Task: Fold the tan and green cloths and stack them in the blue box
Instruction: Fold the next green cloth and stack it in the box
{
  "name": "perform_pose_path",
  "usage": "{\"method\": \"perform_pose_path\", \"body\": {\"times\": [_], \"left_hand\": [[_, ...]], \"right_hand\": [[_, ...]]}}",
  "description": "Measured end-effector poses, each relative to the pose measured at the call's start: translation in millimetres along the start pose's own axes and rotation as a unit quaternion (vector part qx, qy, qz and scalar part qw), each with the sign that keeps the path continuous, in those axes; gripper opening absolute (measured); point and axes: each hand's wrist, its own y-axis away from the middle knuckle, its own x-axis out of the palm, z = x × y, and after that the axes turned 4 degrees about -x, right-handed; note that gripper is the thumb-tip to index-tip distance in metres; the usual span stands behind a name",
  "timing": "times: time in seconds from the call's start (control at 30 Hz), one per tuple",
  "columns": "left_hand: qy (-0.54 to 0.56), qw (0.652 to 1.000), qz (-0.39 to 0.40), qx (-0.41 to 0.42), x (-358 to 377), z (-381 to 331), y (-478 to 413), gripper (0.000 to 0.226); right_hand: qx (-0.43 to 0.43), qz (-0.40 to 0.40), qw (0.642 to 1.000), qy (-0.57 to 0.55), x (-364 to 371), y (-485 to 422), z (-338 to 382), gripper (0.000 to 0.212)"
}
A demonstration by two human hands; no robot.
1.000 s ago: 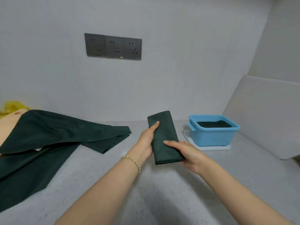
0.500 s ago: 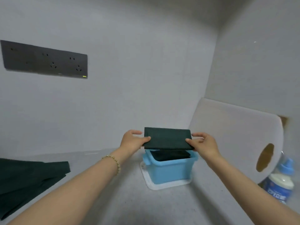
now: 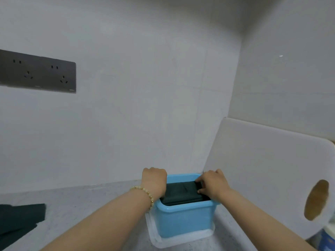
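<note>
The folded dark green cloth (image 3: 181,192) lies inside the blue box (image 3: 184,220), level with its rim. My left hand (image 3: 154,181) is at the cloth's left end with fingers curled down into the box, so its fingertips are hidden. My right hand (image 3: 212,185) pinches the cloth's right end at the box's right rim. An unfolded green cloth (image 3: 18,221) lies on the counter at the far left. No tan cloth is in view.
The box stands on a white lid or mat (image 3: 183,241) in the counter's back corner. A white cutting board (image 3: 268,171) leans on the right wall. A bottle (image 3: 328,238) shows at the lower right edge. A grey socket panel (image 3: 38,73) is on the back wall.
Both hands carried the folded green cloth to the right, held it above the blue box, then lowered it into the box. The view turned right toward the corner.
</note>
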Motion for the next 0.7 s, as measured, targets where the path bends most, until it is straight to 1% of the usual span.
{"method": "perform_pose_path", "body": {"times": [0.03, 0.2, 0.3, 0.33, 0.4, 0.43, 0.5, 0.53, 0.6, 0.63, 0.67, 0.7], "left_hand": [[-0.013, 1.0, 0.003, -0.007, 2, -3, -2, 0.016], [-0.064, 0.998, 0.016, -0.026, 14, -13, -11, 0.034], [-0.068, 0.997, 0.015, -0.031, 19, -18, -8, 0.034], [-0.048, 0.998, 0.003, -0.033, 19, -17, -4, 0.032], [0.037, 0.998, -0.045, -0.026, 21, -12, 4, 0.024], [0.103, 0.991, -0.088, -0.021, 21, -2, 12, 0.019], [0.219, 0.962, -0.165, -0.004, 22, 25, 32, 0.02], [0.244, 0.951, -0.189, 0.003, 26, 42, 46, 0.024], [0.24, 0.949, -0.206, 0.001, 40, 81, 77, 0.031], [0.227, 0.953, -0.202, -0.007, 50, 103, 93, 0.033], [0.216, 0.958, -0.189, -0.014, 60, 122, 108, 0.035], [0.2, 0.964, -0.171, -0.038, 73, 156, 137, 0.037]], "right_hand": [[-0.007, 0.01, 1.0, 0.015, 1, -1, 1, 0.027], [-0.013, 0.057, 0.993, 0.103, 5, -10, 11, 0.031], [0.016, 0.066, 0.987, 0.148, 7, -13, 24, 0.03], [0.027, 0.057, 0.986, 0.152, 5, -11, 27, 0.03], [0.047, 0.014, 0.99, 0.134, -1, -2, 32, 0.032], [0.052, -0.026, 0.992, 0.111, -8, 4, 37, 0.033], [0.046, -0.125, 0.99, 0.042, -20, 17, 45, 0.032], [0.03, -0.174, 0.984, 0.006, -25, 25, 53, 0.032], [-0.019, -0.252, 0.965, -0.074, -33, 39, 79, 0.03], [-0.039, -0.27, 0.956, -0.109, -37, 47, 97, 0.029], [-0.059, -0.273, 0.95, -0.137, -38, 52, 113, 0.027], [-0.083, -0.267, 0.945, -0.168, -38, 59, 147, 0.025]]}}
